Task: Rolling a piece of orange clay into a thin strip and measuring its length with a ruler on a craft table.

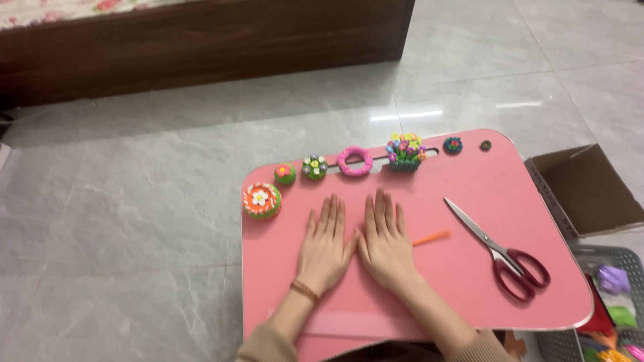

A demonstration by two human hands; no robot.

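Bystanders around the pink table

A row of clay models lines the far edge of the pink table: an orange-and-green round cake at the far left corner, then a small green ball with a flower, a green mound with pale blossoms, a pink ring, a many-coloured flower basket, a small dark-blue flower and a tiny dark piece near the far right corner. Beyond the right edge stand an open cardboard box and a grey basket on the marble floor; a wooden bed frame lies beyond.
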